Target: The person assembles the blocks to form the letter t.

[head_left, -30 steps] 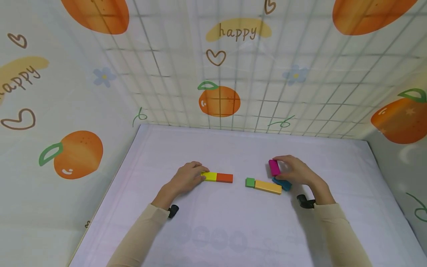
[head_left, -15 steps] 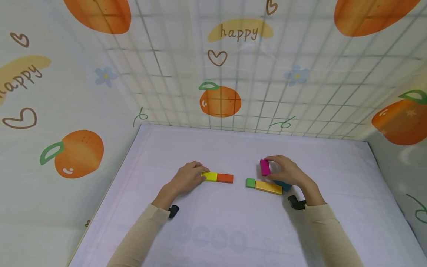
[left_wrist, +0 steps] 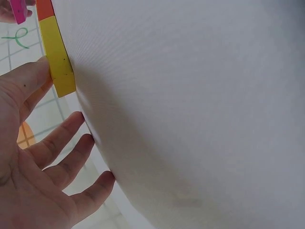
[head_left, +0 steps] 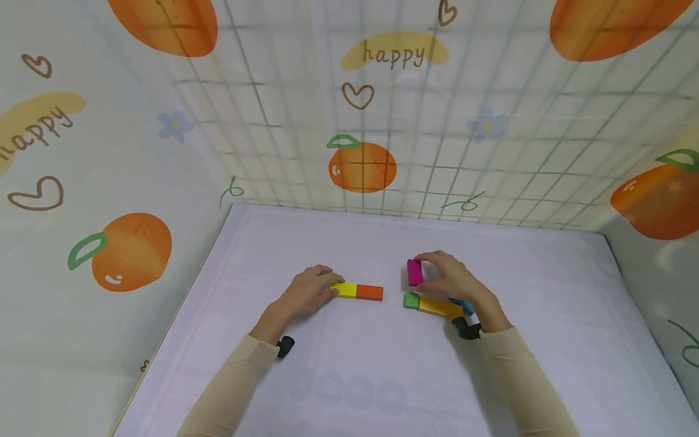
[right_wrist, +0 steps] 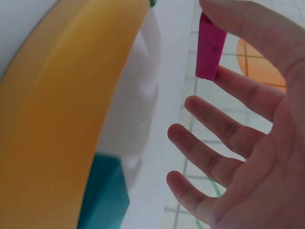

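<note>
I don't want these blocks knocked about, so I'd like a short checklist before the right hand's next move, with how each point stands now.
1. Grip on the magenta block: ok, the right hand pinches it.
2. Hold on the yellow block: ok, the left hand pinches its left end.
3. Join between the yellow block and the red block: ok, end to end, no gap visible.
4. Space between the red block and the green block: ok, bare table shows.
5. Full sight of the blue block: not ok, partly hidden in the head view.
6. Exact height of the magenta block over the table: cannot tell.
</note>
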A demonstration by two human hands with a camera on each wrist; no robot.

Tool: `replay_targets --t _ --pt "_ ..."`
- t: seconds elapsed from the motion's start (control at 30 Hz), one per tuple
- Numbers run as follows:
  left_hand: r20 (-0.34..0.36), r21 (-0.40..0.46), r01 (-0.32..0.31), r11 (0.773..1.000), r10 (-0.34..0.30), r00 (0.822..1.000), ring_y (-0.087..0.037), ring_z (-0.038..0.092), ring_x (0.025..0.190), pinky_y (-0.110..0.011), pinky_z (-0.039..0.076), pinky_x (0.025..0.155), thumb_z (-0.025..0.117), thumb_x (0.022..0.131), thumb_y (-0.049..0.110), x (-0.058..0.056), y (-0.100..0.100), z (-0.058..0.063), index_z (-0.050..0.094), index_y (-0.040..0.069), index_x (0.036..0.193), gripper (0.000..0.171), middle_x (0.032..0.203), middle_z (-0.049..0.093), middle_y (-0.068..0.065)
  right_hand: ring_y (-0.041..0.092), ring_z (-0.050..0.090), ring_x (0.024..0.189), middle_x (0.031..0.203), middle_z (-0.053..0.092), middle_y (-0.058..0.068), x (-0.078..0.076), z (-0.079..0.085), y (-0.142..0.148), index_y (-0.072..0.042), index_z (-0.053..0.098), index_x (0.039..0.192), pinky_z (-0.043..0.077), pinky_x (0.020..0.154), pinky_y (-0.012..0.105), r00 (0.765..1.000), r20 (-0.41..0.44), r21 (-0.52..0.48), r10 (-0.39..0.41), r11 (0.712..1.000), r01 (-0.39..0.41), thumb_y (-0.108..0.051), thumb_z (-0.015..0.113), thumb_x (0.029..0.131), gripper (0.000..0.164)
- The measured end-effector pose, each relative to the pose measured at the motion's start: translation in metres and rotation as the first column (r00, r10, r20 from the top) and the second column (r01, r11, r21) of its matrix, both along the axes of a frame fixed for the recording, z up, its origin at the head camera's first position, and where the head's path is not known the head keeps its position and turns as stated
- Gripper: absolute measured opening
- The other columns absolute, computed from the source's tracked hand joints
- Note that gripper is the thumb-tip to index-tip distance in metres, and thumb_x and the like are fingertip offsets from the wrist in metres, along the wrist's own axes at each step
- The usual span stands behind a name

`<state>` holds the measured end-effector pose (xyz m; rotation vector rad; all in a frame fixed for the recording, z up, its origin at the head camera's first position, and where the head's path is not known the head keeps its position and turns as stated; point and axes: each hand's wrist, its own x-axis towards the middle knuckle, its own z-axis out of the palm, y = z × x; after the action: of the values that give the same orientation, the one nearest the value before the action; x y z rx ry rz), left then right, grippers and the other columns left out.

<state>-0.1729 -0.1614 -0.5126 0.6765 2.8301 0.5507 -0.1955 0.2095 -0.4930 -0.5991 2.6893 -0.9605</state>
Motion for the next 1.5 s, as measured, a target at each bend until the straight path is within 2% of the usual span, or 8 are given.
replay_targets --t 0.17,0.43,0.77,1.5 --pt "0.001 0.006 -0.001 1.000 0.001 1.000 -0.028 0.046 0.132 -0.052 0.038 0.106 0.063 0.100 0.031 0.001 0.001 0.002 0.066 0.027 0.132 0.032 0.143 0.052 -0.007 0.039 0.046 0.127 0.140 0.052 0.017 -0.002 0.001 -0.009 -0.011 0.057 0.138 0.040 0.100 0.064 1.000 0.012 0.005 0.003 1.000 -0.003 -0.032 0.082 0.083 0.063" --pt "0.004 -0.012 -0.006 1.000 0.006 1.000 -0.027 0.045 0.133 -0.051 0.038 0.107 0.063 0.100 0.032 0.001 0.002 0.003 0.065 0.028 0.132 0.032 0.144 0.052 -0.006 0.037 0.047 0.127 0.140 0.052 0.016 -0.004 0.002 -0.025 -0.014 0.057 0.139 0.042 0.100 0.061 0.998 0.050 0.017 -0.037 0.999 0.036 -0.033 0.083 0.082 0.065" --pt "-0.012 0.006 0.007 1.000 -0.007 1.000 -0.028 0.048 0.131 -0.051 0.039 0.106 0.062 0.101 0.032 0.002 0.000 0.004 0.066 0.027 0.131 0.031 0.141 0.053 -0.007 0.034 0.046 0.128 0.140 0.053 0.014 -0.006 0.000 -0.046 -0.010 0.058 0.137 0.040 0.103 0.060 0.999 0.033 0.006 -0.019 1.000 0.019 -0.033 0.082 0.083 0.063" --pt "-0.014 0.008 0.003 1.000 -0.003 1.000 -0.027 0.048 0.129 -0.052 0.040 0.106 0.062 0.100 0.032 0.002 0.000 0.002 0.066 0.027 0.131 0.031 0.140 0.054 -0.006 0.031 0.050 0.123 0.134 0.057 0.013 -0.014 -0.006 -0.094 -0.010 0.057 0.138 0.038 0.101 0.061 1.000 -0.022 0.033 0.009 0.999 -0.008 -0.046 0.081 0.080 0.072"
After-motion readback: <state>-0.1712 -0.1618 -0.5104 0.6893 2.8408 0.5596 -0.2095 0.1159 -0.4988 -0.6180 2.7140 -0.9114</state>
